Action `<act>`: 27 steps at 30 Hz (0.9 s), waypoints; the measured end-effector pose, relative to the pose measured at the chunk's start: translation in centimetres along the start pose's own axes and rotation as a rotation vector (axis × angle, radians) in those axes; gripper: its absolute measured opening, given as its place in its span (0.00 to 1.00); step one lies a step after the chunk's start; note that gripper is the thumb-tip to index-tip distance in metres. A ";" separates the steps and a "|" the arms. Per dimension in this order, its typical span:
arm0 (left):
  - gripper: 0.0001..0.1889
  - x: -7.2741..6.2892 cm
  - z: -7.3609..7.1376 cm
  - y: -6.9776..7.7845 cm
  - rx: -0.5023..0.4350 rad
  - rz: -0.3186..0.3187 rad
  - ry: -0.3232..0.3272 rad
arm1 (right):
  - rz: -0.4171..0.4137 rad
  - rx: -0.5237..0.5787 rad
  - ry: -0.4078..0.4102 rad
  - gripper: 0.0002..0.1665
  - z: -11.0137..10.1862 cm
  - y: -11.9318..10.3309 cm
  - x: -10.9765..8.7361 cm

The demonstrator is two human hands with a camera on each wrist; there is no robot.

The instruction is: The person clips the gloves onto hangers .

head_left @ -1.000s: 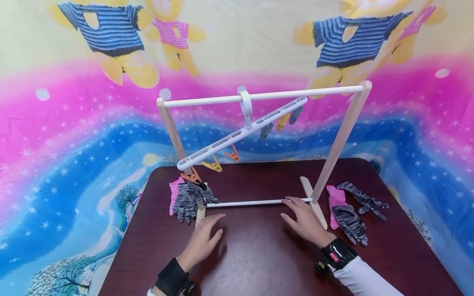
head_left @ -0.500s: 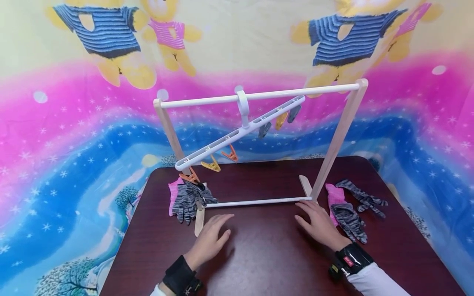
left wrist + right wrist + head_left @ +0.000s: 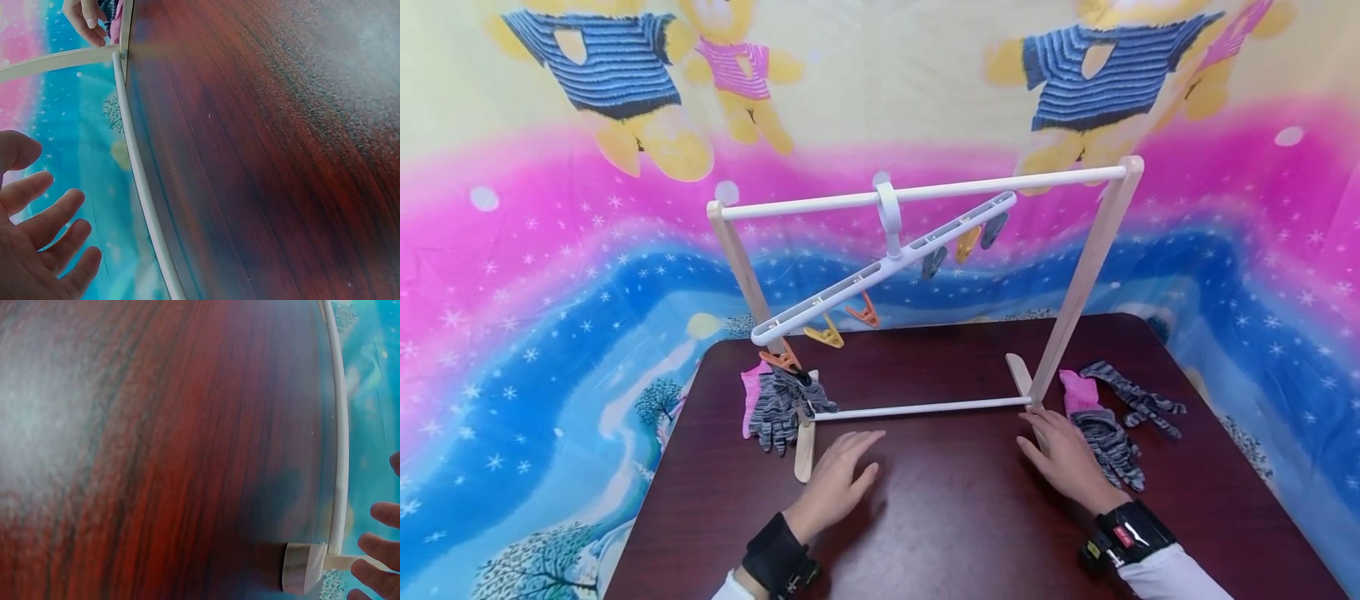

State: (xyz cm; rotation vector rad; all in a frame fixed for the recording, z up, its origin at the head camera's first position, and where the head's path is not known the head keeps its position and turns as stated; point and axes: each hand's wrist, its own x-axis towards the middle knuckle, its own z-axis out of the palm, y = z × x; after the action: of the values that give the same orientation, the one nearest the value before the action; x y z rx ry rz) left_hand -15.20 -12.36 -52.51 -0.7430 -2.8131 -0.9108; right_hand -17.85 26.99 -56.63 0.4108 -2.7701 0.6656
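Observation:
My left hand, fingers extended and holding nothing, is over the table just right of the rack's left foot. On the other side my right hand, equally unladen, covers the front of the right foot; I cannot tell whether it touches it. From the rack's top bar a white hanger hangs tilted, left end lower. It bears orange, yellow and grey clips. Below its lowest orange clip lie grey-black striped gloves; whether the clip pinches one is unclear.
A pink cloth piece shows behind the left gloves. Right of the rack lie another pink piece and two striped gloves, one nearer and one farther. A low white bar joins the rack's sides. A printed curtain surrounds the dark table.
My right hand has moved right, from the low bar to over the right foot. My left hand has shifted slightly right, uncovering more of the left foot. The view has shifted a little.

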 end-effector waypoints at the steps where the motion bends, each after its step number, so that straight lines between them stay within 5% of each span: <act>1: 0.25 0.1 0.0 0.0 -0.001 0.000 -0.002 | -0.001 0.001 0.011 0.26 0.0 0.1 0.0; 10: 0.26 0.5 0.2 0.7 0.000 -0.033 -0.073 | 0.048 0.002 0.092 0.23 -1.0 0.8 -0.4; 16: 0.26 1.7 0.3 1.6 -0.006 0.009 -0.068 | 0.105 0.003 0.070 0.23 -1.8 1.1 -0.6; 27: 0.26 2.6 0.9 2.9 0.015 0.049 -0.097 | 0.073 -0.011 0.159 0.22 -2.9 1.8 -0.6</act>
State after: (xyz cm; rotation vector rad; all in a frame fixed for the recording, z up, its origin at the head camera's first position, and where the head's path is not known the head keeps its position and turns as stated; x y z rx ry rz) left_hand -16.06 -8.77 -51.11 -0.8722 -2.8669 -0.8683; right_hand -17.40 30.01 -55.04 0.2443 -2.6474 0.6692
